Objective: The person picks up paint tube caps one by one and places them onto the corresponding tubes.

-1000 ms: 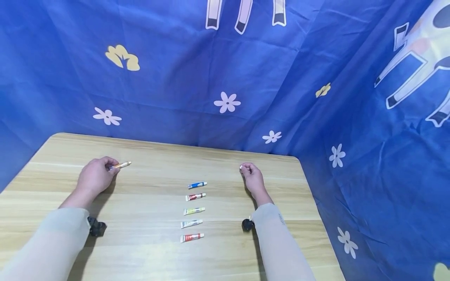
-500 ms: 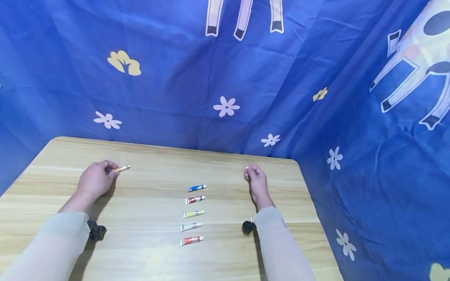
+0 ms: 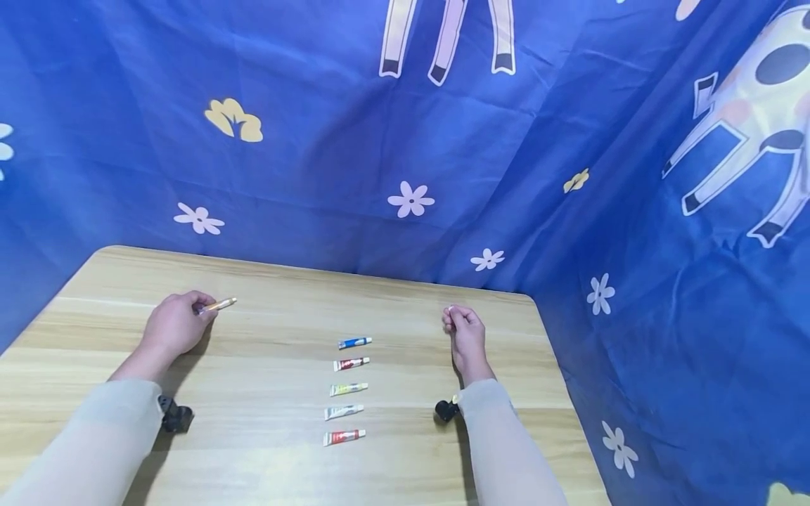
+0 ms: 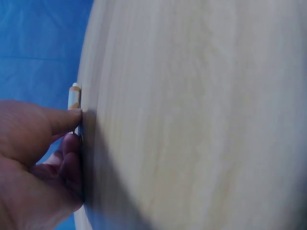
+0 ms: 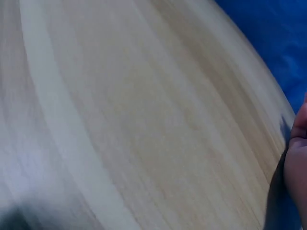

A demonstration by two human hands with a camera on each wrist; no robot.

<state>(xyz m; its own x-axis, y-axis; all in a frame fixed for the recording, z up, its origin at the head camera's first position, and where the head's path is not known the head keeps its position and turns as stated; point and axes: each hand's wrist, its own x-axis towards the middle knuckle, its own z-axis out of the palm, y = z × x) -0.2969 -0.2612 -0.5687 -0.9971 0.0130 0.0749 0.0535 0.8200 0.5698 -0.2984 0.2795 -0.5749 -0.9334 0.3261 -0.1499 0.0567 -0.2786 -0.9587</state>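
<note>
My left hand (image 3: 172, 327) pinches a small orange-and-white paint tube (image 3: 223, 304) near the back left of the table, its narrow end pointing right. In the left wrist view, thumb and fingers close on the tube (image 4: 74, 97), and its white tip sticks out above them. At the back right, my right hand (image 3: 468, 337) has curled fingers pinching a tiny white piece (image 3: 450, 308), too small to identify. Only the edge of the right hand (image 5: 297, 163) appears in the right wrist view, where that piece is out of sight.
Between the hands, small paint tubes lie in a column: blue (image 3: 354, 343), dark red (image 3: 351, 364), yellow-green (image 3: 349, 388), silver-white (image 3: 344, 412) and red (image 3: 344, 437). A blue printed curtain (image 3: 316, 154) hangs behind and right of the wooden table (image 3: 266, 393).
My right hand has shifted a little to the right, still pinching the white piece. The left hand keeps its hold on the orange tube almost unmoved. The head view has tilted slightly upward.
</note>
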